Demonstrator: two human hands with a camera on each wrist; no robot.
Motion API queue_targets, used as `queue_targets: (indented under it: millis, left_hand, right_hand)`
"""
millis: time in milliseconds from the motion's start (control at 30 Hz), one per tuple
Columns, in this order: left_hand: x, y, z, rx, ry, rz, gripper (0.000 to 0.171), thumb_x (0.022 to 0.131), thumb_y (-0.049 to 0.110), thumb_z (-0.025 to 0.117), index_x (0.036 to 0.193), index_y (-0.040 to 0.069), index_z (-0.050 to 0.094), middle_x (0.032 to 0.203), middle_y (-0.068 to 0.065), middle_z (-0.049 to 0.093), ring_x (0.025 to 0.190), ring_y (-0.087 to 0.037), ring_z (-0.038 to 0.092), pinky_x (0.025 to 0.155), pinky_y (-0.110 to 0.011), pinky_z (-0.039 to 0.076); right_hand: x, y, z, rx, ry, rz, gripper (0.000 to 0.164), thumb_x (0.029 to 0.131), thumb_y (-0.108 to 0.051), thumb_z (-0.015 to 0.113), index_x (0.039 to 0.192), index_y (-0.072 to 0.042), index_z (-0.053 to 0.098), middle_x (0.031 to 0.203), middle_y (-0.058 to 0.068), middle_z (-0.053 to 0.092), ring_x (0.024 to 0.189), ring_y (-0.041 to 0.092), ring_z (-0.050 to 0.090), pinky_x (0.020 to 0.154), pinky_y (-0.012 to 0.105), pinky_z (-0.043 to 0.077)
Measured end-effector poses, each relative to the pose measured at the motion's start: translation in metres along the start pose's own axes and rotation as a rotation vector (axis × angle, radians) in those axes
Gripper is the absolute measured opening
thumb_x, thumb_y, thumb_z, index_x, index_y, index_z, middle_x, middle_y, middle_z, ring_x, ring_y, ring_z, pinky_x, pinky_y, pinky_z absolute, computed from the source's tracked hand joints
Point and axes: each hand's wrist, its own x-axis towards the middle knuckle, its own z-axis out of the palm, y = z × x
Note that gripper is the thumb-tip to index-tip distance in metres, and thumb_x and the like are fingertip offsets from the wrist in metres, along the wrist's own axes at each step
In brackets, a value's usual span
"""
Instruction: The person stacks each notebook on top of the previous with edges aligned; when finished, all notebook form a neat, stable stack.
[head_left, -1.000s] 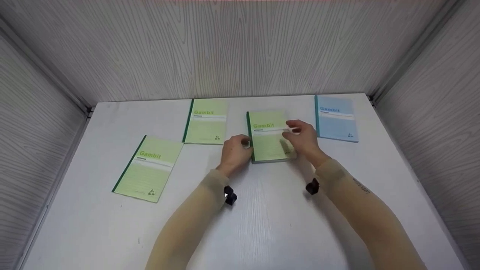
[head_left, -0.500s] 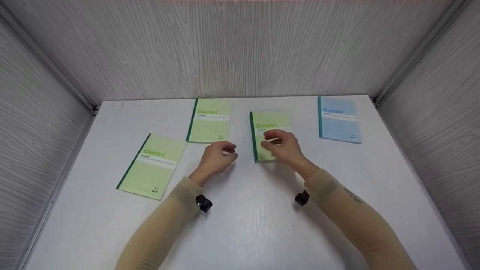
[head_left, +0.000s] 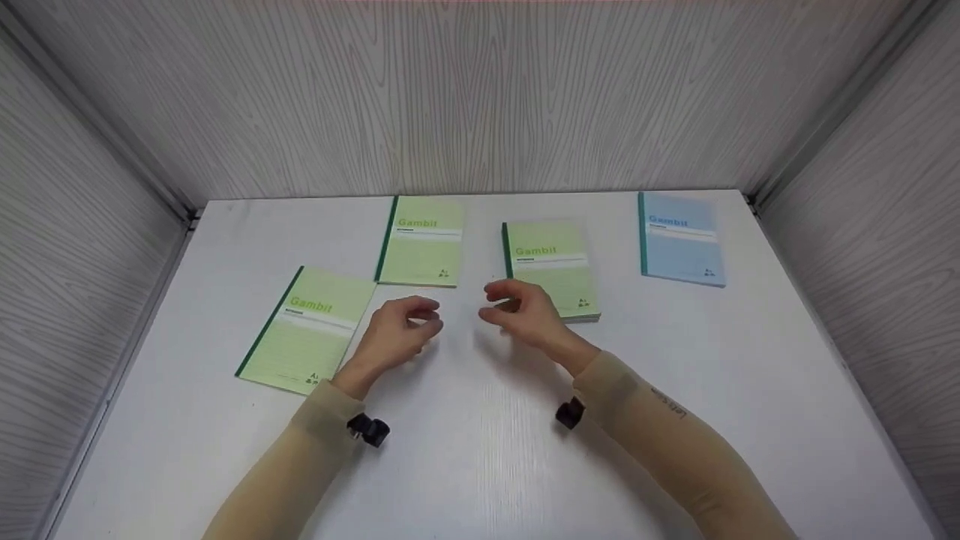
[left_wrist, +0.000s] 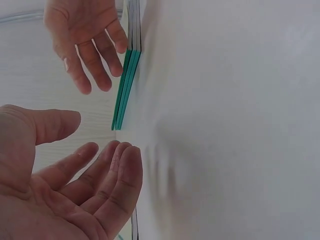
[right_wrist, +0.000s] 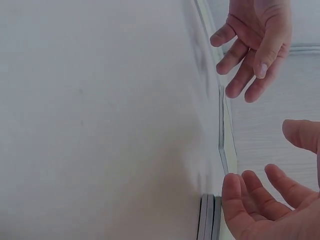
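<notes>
Pale-green rectangular paper notebook stack runs front-to-back; the right hand hangs by its near-left corner, left hand farther, both loose, empty.

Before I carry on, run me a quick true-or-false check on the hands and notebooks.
1. The left hand and right hand both hold nothing. True.
2. The blue notebook lies to the right of the stack. True.
3. The stack's top cover is blue. False: it is green.
4. The leftmost notebook lies at a slant. True.
5. The blue notebook touches the stack. False: they lie apart.
</notes>
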Motion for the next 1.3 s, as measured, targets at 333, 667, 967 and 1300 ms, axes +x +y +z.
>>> queue_targets:
  millis: [333, 667, 967, 1300]
  left_hand:
    - [-0.021, -0.021, -0.037, -0.043, 0.025, -0.058, 0.048, 0.11, 0.025, 0.071, 0.155, 0.009, 0.064, 0.148, -0.016, 0.074, 0.122, -0.033, 0.076, 0.089, -0.031, 0.065]
    - [-0.036, -0.04, -0.086, 0.03, 0.061, -0.02, 0.052, 0.112, 0.026, 0.067, 0.158, 0.003, 0.06, 0.151, -0.025, 0.07, 0.126, -0.039, 0.075, 0.088, -0.029, 0.066]
    - [-0.052, -0.07, -0.134, 0.086, 0.107, -0.054, 0.054, 0.112, 0.026, 0.067, 0.157, -0.004, 0.059, 0.15, -0.03, 0.069, 0.128, -0.037, 0.074, 0.083, -0.02, 0.063]
    - [-0.054, -0.101, -0.166, 0.167, 0.149, -0.149, 0.06, 0.11, 0.028, 0.068, 0.158, -0.006, 0.056, 0.155, -0.036, 0.062, 0.143, -0.052, 0.064, 0.083, -0.019, 0.06]
  right_hand:
    - [0.005, -0.016, 0.043, 0.082, -0.11, 0.042, 0.054, 0.103, -0.027, 0.082, 0.152, -0.01, 0.065, 0.153, 0.012, 0.069, 0.132, 0.028, 0.072, 0.106, 0.04, 0.065]
    - [0.01, -0.041, 0.084, 0.13, -0.173, 0.099, 0.059, 0.101, -0.029, 0.084, 0.154, -0.013, 0.064, 0.156, 0.011, 0.067, 0.131, 0.027, 0.073, 0.111, 0.043, 0.064]
    - [0.011, -0.054, 0.126, 0.175, -0.215, 0.133, 0.063, 0.099, -0.029, 0.086, 0.156, -0.014, 0.063, 0.152, 0.01, 0.069, 0.132, 0.024, 0.07, 0.108, 0.042, 0.065]
    - [0.009, -0.068, 0.167, 0.239, -0.209, 0.192, 0.061, 0.094, -0.022, 0.09, 0.151, -0.014, 0.068, 0.148, 0.007, 0.069, 0.119, 0.019, 0.068, 0.106, 0.045, 0.065]
